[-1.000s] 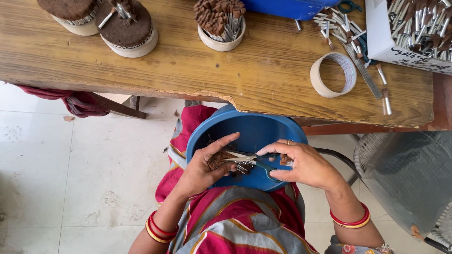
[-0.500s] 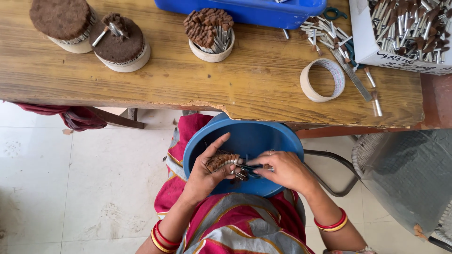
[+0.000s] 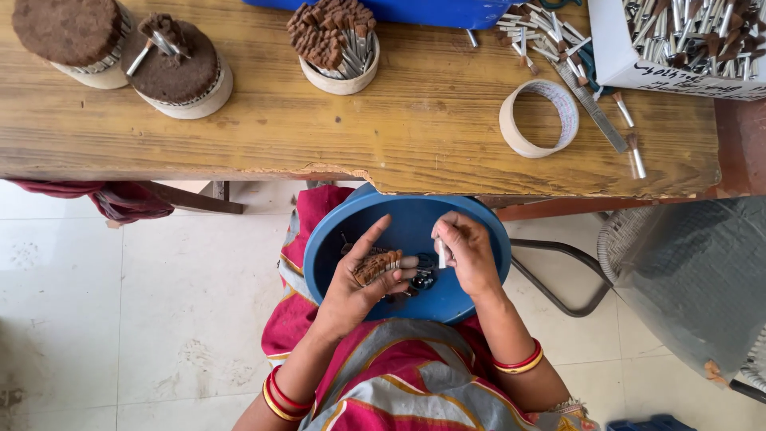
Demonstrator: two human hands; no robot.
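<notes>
— Brown-tipped short brushes, a small bundle of them (image 3: 379, 265), are seen lying across the open palm of the left hand (image 3: 359, 279). How is that grip set?

— The fingers are spread apart and nothing is clamped; the bundle is only cradled. Beneath the hand, a round blue plastic basin (image 3: 407, 223) is rested on the lap.

— What is seen just right of the bundle?

— A few dark metal pieces (image 3: 421, 281) are lying on the basin floor, near the fingertips. Farther right, the right hand (image 3: 467, 251) is closed, with a single small pale metal stem (image 3: 441, 253) pinched between thumb and fingers.

— And beyond the hands?

— A worn wooden table (image 3: 399, 136) is placed above the basin, where a white cup packed with brown-tipped brushes (image 3: 335, 40) and a pale tape ring (image 3: 539, 117) are set.
</notes>
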